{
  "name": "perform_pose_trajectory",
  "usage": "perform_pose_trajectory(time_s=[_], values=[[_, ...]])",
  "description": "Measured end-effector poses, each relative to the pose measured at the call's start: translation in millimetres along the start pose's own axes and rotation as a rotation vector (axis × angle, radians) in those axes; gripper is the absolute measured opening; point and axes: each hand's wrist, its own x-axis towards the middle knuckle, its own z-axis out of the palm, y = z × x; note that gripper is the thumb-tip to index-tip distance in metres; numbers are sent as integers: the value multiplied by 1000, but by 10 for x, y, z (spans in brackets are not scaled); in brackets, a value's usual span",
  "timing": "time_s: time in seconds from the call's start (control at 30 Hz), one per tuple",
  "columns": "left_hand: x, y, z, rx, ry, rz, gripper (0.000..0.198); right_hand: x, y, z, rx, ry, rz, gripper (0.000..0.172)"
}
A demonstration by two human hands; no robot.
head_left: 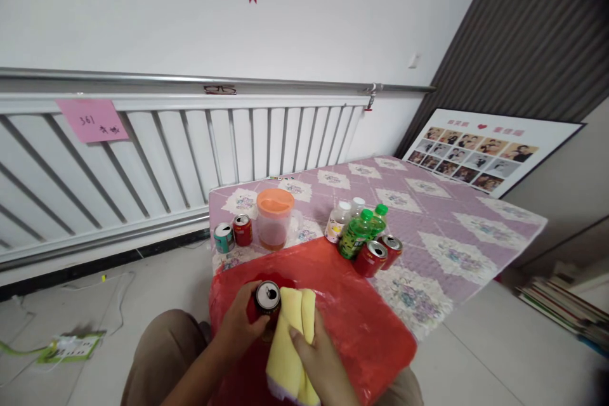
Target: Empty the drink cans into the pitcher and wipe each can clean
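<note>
My left hand (240, 325) is wrapped round a red drinks can (268, 298) with an opened top, holding it upright over a red plastic sheet (361, 317). My right hand (321, 355) grips a folded yellow cloth (291, 346) and presses it against the can's right side. Both hands are close to my lap, at the near edge of the table.
On the purple floral tablecloth (428, 216) stand an orange-lidded jug (275, 218), a teal can (223, 237), a red can (242, 229), two more red cans (375, 257), green bottles (356, 233) and white bottles (339, 221). A radiator (190, 152) lines the wall; a photo board (480, 151) leans at right.
</note>
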Motion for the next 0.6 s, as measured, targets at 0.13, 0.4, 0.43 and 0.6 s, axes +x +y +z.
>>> perform_pose_trajectory(time_s=[0.13, 0.4, 0.43, 0.6], values=[[-35, 8, 71, 33, 72, -15, 58, -59, 82, 6, 22, 19, 37, 70], [-16, 8, 96, 73, 104, 3, 65, -49, 190, 1, 165, 18, 114, 61], [-11, 11, 96, 78, 104, 12, 64, -54, 193, 4, 186, 15, 120, 61], [34, 30, 57, 66, 38, 0, 60, -104, 117, -20, 403, -61, 196, 70]])
